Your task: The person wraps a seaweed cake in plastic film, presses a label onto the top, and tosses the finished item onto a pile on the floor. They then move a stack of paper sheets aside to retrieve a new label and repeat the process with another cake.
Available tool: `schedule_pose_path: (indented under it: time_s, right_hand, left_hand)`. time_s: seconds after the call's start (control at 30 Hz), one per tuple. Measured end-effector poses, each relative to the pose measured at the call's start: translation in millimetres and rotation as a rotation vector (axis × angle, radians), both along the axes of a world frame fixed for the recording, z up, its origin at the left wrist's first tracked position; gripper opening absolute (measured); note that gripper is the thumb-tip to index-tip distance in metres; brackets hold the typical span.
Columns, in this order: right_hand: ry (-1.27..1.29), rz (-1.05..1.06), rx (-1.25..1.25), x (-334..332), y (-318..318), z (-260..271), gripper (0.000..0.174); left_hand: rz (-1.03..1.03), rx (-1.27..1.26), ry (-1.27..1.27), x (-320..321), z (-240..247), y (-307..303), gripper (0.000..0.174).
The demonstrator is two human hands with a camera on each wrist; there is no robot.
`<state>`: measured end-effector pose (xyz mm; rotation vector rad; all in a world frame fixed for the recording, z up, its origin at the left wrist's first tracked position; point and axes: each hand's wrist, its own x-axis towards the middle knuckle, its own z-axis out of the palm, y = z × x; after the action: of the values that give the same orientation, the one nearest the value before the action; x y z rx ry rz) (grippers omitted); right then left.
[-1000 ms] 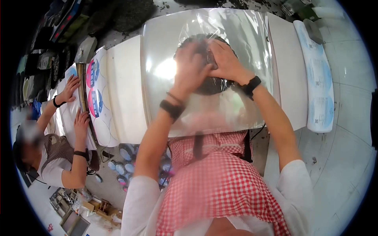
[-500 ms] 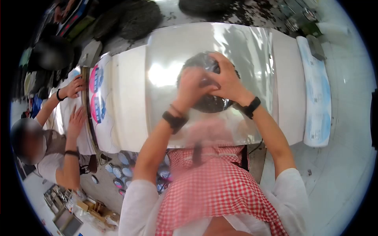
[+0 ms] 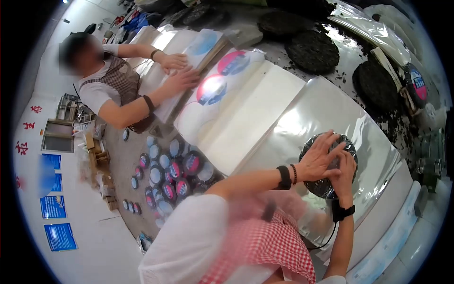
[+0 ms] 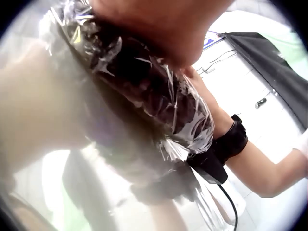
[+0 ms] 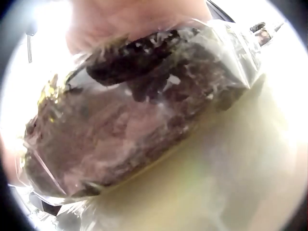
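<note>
A dark round cake under clear film (image 3: 322,186) lies on a shiny transparent sheet (image 3: 302,113). From the left, my left hand (image 3: 318,160) rests on its top with fingers extended. My right hand (image 3: 344,176) touches the top from the right, fingers slightly bent, both hands close together. In the left wrist view, wrinkled film wraps the dark cake's edge (image 4: 144,82) beneath my left hand (image 4: 154,24). The right wrist view has the film-covered cake (image 5: 130,130) under my right hand (image 5: 134,19). Fingertips are out of sight in both wrist views.
Another person (image 3: 113,90) rests hands on stacked sheets at the left. Printed sheets (image 3: 213,92) and white sheets (image 3: 255,113) lie between us. Dark round cakes (image 3: 312,52) sit beyond, among crumbs. Several wrapped discs (image 3: 182,188) cover the floor below.
The head view has turned toward the left, so the cake and hands appear farther right and lower. Both hands remain on the cake, with my left fingers more spread.
</note>
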<state>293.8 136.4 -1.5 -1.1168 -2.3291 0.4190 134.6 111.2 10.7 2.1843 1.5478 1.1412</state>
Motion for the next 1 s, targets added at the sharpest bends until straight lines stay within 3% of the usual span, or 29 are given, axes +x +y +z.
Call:
schedule_pose_path:
  time_s: [0.13, 0.2, 0.37, 0.47, 0.57, 0.67, 0.73, 0.8, 0.87, 0.9, 1.0]
  right_hand:
    - [-0.025, -0.005, -0.078, 0.6, -0.2, 1.0, 0.053]
    - [-0.043, -0.04, -0.132, -0.3, -1.9, 0.8, 0.055]
    - [0.049, -0.019, -0.145, 10.9, -21.0, 31.5, 0.084]
    - [-0.237, -0.159, -0.056, 15.9, -39.7, 14.0, 0.082]
    - [-0.129, -0.263, -0.183, -1.3, -37.6, 11.8, 0.071]
    - [-0.285, -0.328, -0.025, -3.4, -45.2, -10.4, 0.063]
    - [-0.315, -0.343, -0.046, -7.2, -42.5, -4.7, 0.066]
    - [-0.274, -0.314, -0.048, -2.0, -43.7, -1.0, 0.07]
    - [-0.125, -0.208, -0.222, 10.3, -40.0, 15.9, 0.076]
    - [-0.09, -0.21, -0.074, 17.5, -49.4, 17.3, 0.081]
    - [-0.244, -0.42, -0.072, 12.8, -79.3, 7.2, 0.079]
  left_hand:
    - [-0.18, -0.213, 0.051, -1.4, -5.3, 5.6, 0.06]
    - [-0.134, -0.114, 0.055, 1.5, -8.3, 5.9, 0.051]
    - [-0.134, -0.057, 0.11, 1.1, -0.5, 5.7, 0.045]
    - [-0.163, -0.034, 0.172, 3.7, -7.9, 6.6, 0.042]
    - [-0.207, -0.069, 0.163, 0.6, -4.7, 9.8, 0.043]
    - [-0.164, -0.094, 0.113, 11.7, 3.4, -0.2, 0.039]
    - [-0.167, -0.094, 0.161, 13.8, -2.1, 2.5, 0.042]
    - [-0.164, -0.078, 0.195, 14.5, -7.5, 4.7, 0.033]
    - [-0.151, -0.043, 0.242, 10.1, -10.6, 5.3, 0.022]
    - [-0.151, -0.009, 0.262, 12.9, -5.9, 5.8, 0.02]
    - [-0.146, -0.013, 0.324, 15.8, -16.5, 4.9, 0.018]
